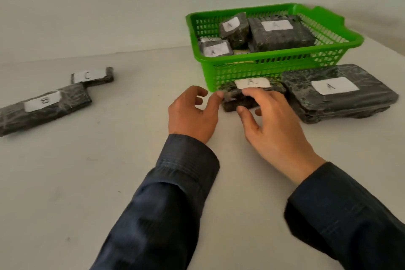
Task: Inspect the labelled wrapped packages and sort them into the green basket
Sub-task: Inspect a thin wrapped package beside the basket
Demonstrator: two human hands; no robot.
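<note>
Small package A: on the table, just in front of the green basket.
Handling: probably light and firm under slick wrap; best held by top and front edge.
Right hand: fingers on top, thumb at front, pinching it.
Left hand: loosely curled, fingertip at its left end, holding nothing.

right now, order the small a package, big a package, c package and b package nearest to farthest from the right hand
1. Small A package: held by the right hand, before the green basket.
2. Big A package: on the table, just right.
3. C package: across the table, left.
4. B package: farthest left.
</note>
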